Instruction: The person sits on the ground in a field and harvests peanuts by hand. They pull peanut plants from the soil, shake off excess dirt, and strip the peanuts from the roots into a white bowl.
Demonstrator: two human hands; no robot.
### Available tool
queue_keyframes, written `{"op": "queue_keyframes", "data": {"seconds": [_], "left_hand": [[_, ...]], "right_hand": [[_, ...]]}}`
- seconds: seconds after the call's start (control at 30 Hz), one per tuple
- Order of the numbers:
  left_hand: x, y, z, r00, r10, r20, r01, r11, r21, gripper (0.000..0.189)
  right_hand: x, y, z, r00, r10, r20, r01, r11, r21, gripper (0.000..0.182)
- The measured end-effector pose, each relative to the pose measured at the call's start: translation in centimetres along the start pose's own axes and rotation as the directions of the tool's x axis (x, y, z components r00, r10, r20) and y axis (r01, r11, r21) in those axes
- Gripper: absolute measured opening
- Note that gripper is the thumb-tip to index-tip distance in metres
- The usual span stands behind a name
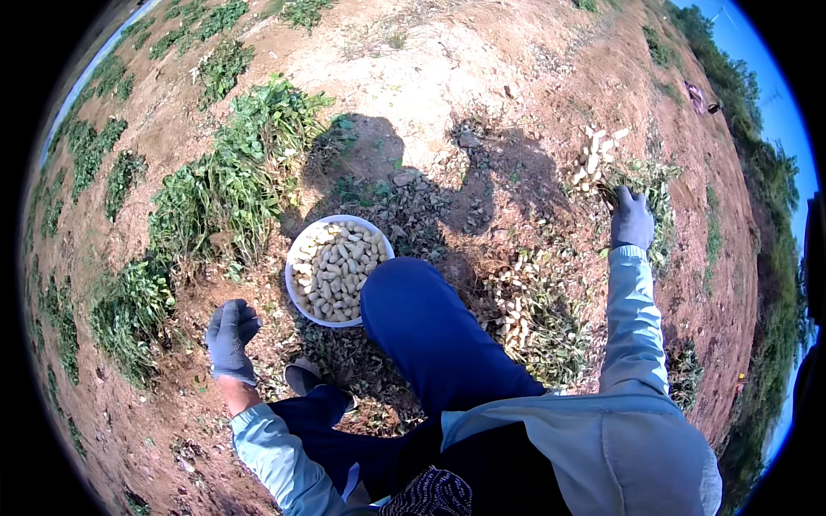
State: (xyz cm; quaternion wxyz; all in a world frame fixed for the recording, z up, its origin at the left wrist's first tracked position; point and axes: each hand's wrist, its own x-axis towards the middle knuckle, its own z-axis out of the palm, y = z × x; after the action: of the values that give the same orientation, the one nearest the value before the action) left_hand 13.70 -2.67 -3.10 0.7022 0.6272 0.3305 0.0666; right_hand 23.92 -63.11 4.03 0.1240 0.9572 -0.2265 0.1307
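My right hand [631, 219], in a grey glove, is closed around the stems of a peanut plant [652, 180]. Pale peanut pods [597, 155] hang at the plant's far end, beyond my fingers. My left hand [232, 338], gloved as well, is raised at the left with its fingers bent; nothing shows in it, and whether the fingers meet is hard to tell. Between my hands, against my knee, a white round tub [290, 290] holds a heap of loose peanuts [339, 271].
Pulled peanut plants [219, 193] lie in a long leafy row at the left. More plants with pods [513, 313] rest on the soil right of my knee. My shoe [302, 375] is below the tub. Dry leaves litter the reddish ground [426, 64], and bushes [774, 213] border the field.
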Motion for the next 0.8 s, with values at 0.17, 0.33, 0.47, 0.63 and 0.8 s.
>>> {"op": "queue_keyframes", "data": {"seconds": [0.17, 0.33, 0.47, 0.63, 0.8], "left_hand": [[0.4, -0.4, 0.3, 1.000, 0.006, 0.022, -0.006, 1.000, 0.019, 0.024], [0.0, -0.3, 0.0, 1.000, 0.001, 0.002, -0.001, 1.000, 0.024, 0.025], [-0.2, 0.0, 0.4, 0.999, 0.000, 0.034, -0.001, 0.999, 0.036, 0.026], [-0.2, 0.0, 0.5, 0.999, 0.009, 0.039, -0.011, 0.998, 0.054, 0.025], [-0.3, -0.2, 0.4, 0.995, 0.061, 0.076, -0.066, 0.995, 0.073, 0.024]], "right_hand": [[-2.9, -1.0, 4.2, 0.826, -0.158, 0.541, 0.082, 0.983, 0.162, 0.032], [-8.5, -1.4, 11.3, 0.828, -0.114, 0.549, 0.051, 0.990, 0.128, 0.025], [-8.8, -1.2, 15.6, 0.709, -0.083, 0.700, 0.105, 0.994, 0.012, 0.027], [-6.6, -4.9, 10.3, 0.628, -0.313, 0.712, 0.401, 0.915, 0.048, 0.030], [-4.3, -8.2, 6.0, 0.741, -0.387, 0.549, 0.380, 0.915, 0.133, 0.030]]}}
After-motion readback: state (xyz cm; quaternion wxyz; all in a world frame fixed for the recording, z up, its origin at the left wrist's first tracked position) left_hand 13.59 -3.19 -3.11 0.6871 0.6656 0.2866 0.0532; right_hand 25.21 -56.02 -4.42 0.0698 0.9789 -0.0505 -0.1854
